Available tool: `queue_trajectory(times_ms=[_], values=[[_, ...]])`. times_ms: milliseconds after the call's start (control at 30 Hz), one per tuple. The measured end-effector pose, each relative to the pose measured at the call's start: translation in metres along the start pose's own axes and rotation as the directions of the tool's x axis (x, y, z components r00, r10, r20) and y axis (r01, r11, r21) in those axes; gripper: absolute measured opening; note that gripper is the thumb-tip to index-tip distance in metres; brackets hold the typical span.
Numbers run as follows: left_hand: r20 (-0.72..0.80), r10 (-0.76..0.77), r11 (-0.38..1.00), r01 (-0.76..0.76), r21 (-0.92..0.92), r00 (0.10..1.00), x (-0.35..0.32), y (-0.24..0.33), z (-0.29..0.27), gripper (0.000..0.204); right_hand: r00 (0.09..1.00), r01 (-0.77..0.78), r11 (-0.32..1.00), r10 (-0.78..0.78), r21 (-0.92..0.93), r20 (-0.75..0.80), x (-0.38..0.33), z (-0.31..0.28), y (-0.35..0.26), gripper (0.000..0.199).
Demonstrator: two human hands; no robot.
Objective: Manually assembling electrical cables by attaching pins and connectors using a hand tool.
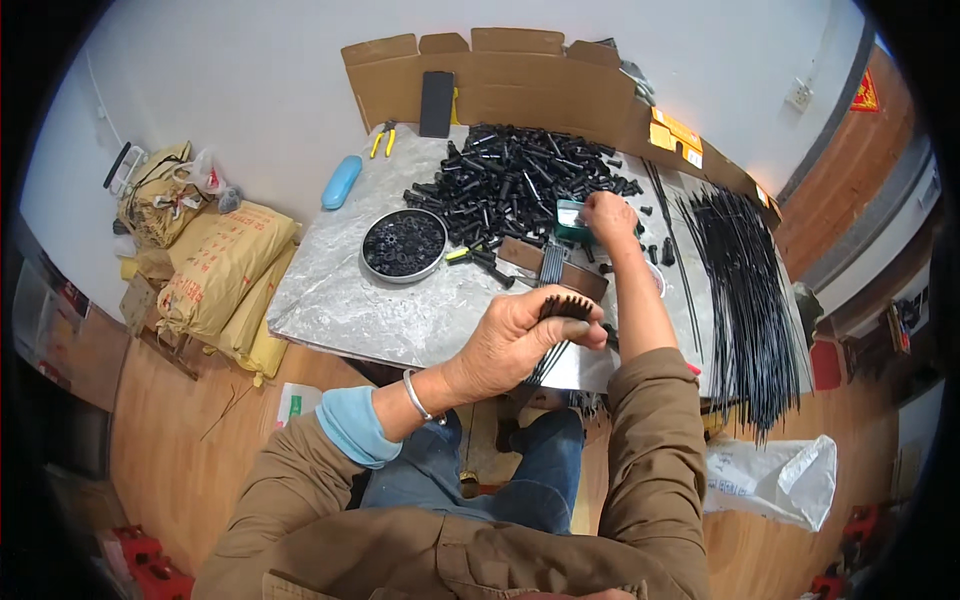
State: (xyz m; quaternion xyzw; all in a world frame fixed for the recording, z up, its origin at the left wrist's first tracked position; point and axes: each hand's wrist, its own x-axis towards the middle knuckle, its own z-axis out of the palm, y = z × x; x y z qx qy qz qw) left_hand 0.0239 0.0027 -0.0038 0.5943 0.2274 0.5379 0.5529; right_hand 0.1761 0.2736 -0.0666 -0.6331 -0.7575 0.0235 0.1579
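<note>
My left hand (505, 338) is closed around a bundle of thin black rods (566, 306), held over the table's near edge. The rods' upper ends poke out in a row between thumb and fingers, and their lower parts hang below the hand. At a small green container (573, 234), my right hand (612, 217) has its fingers bent together at the rim. Whatever they may hold is hidden. Between the hands lies a brown block (584, 281), with several thin grey rods (551, 264) across it. Behind the container spreads a heap of short black tubular pieces (520, 185).
A round tin (405, 281) of small black rings stands left of the block. Long black rods (745, 300) overhang the table's right side. Yellow-handled pliers (382, 140), a blue case (342, 182) and a black phone-like slab (436, 104) lie further back, before a cardboard screen (520, 75).
</note>
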Motion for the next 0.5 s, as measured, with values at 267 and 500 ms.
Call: queue_trajectory(times_ms=[267,500], values=[[0.008,-0.017,1.0,0.017,-0.002,1.0,0.006,-0.001,-0.007,0.02,0.974,0.207,0.949,-0.223,-0.237,-0.041,0.024,0.016,0.014,0.015],[0.004,-0.039,0.999,0.039,-0.01,0.999,0.004,0.0,-0.003,0.02,0.982,0.189,0.962,-0.188,-0.198,0.02,0.011,0.012,0.012,0.019]])
